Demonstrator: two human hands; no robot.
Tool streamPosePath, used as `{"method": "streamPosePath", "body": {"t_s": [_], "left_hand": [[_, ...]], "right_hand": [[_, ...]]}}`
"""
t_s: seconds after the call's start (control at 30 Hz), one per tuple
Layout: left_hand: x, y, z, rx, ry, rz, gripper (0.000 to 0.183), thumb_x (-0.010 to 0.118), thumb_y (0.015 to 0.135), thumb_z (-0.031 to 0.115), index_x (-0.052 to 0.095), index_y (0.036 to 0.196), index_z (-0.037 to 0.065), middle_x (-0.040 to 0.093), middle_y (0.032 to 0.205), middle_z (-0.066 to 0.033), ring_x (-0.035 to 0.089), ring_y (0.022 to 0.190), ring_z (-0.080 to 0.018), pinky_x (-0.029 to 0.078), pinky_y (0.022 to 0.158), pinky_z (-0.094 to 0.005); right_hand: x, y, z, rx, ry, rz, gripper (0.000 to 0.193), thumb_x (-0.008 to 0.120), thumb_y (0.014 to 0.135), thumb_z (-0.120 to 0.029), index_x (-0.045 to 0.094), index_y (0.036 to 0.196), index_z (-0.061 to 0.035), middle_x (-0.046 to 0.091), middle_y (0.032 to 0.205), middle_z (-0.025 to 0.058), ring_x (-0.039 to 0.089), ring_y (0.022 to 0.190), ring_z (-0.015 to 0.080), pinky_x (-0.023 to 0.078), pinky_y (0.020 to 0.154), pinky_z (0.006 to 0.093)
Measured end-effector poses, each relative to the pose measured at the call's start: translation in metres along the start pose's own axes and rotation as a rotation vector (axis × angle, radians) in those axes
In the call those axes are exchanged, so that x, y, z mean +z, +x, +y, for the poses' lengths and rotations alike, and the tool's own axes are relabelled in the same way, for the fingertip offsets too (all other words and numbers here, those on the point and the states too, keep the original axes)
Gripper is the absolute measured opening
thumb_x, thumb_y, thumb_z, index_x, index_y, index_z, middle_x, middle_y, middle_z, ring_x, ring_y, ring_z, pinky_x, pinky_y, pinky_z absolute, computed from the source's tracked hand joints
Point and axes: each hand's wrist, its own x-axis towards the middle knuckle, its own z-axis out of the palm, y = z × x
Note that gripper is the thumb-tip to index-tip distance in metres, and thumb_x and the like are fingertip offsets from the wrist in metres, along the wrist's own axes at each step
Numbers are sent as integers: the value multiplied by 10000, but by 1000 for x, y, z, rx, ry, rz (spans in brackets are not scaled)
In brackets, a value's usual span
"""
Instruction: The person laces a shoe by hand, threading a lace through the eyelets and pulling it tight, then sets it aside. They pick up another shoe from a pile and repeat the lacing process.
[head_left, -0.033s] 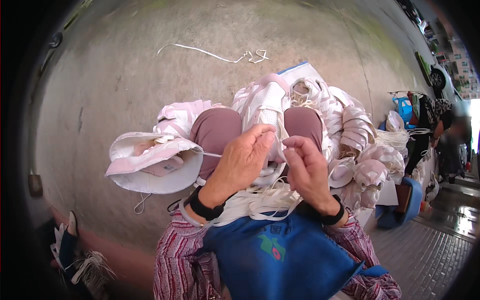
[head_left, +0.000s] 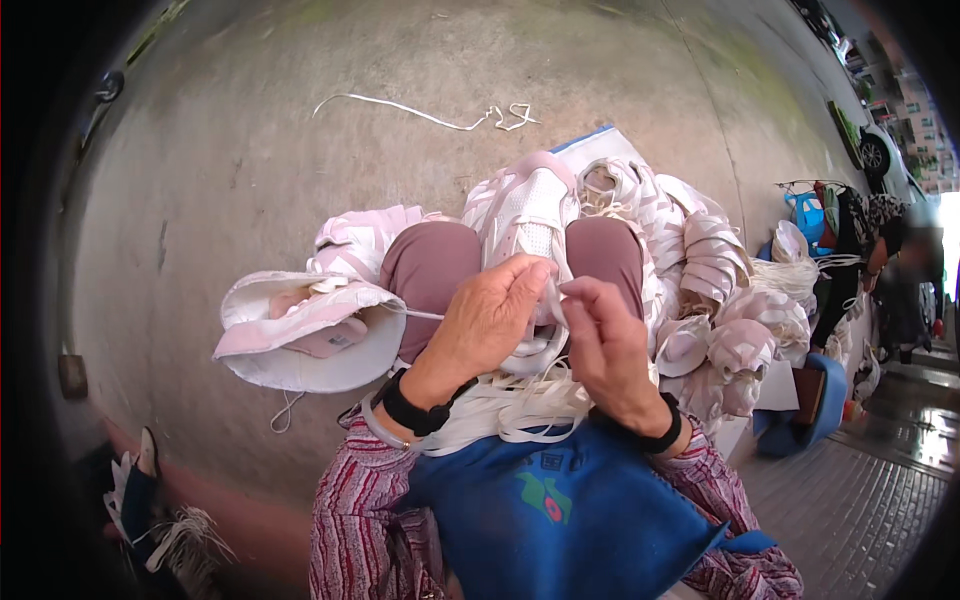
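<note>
A white and pale pink sneaker (head_left: 540,205) is between my knees, its toe away from me. My left hand (head_left: 485,318) is over its near end, thumb and forefinger pinched together on a white shoelace (head_left: 556,300). Just right of it, my right hand (head_left: 612,350) has its fingers curled in, pinching the same lace. The exact grip at the fingertips is partly hidden. Loose white laces (head_left: 510,408) lie in a bundle on my lap, over a blue apron (head_left: 560,490).
Another pink and white shoe piece (head_left: 310,335) sits left of my knee. Several similar shoes (head_left: 715,265) are piled at my right. A lone lace (head_left: 410,108) lies on the concrete floor ahead. Beyond the pile are a blue chair (head_left: 815,410) and another person (head_left: 905,280).
My right hand has shifted very slightly left and its fingers have curled a little more by the lace. My left hand stays almost where it was.
</note>
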Motion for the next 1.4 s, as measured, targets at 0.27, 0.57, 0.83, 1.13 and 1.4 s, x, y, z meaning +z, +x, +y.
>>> {"method": "streamPosePath", "body": {"t_s": [0.27,0.57,0.83,1.13,1.4], "left_hand": [[-12,15,-8,-285,-377,-250,358,538,965,290,623,1033,-52,638,893,-86,606,771,-121,504,702,-248],[-21,2,4,-175,-516,-185,265,465,995,225,568,890,5,625,854,-91,593,781,-144,492,772,-286],[18,-24,12,-207,-267,-465,287,435,1004,193,589,927,-37,644,900,-88,605,823,-147,498,781,-284],[-91,-82,21,151,-668,141,221,420,968,167,476,780,65,524,724,-70,524,696,-197,467,740,-369],[-212,-162,28,489,-856,730,133,472,968,125,541,899,36,529,985,-113,505,982,-250,361,1031,-474]], "right_hand": [[17,-6,1,-440,-346,-137,369,583,789,6,519,1151,-15,582,899,79,633,707,233,500,487,315],[-21,5,15,219,235,-87,216,509,945,-108,532,1121,17,623,922,162,635,738,235,499,647,326],[8,43,14,760,1041,-338,345,479,996,-214,525,1219,44,632,913,105,635,807,163,514,679,261],[-62,52,55,579,404,-345,252,567,950,-250,635,813,-50,381,524,-89,285,411,8,215,368,178],[-105,70,89,472,-19,-266,296,623,894,-324,630,720,-85,415,528,-90,317,428,11,205,388,202]]}}
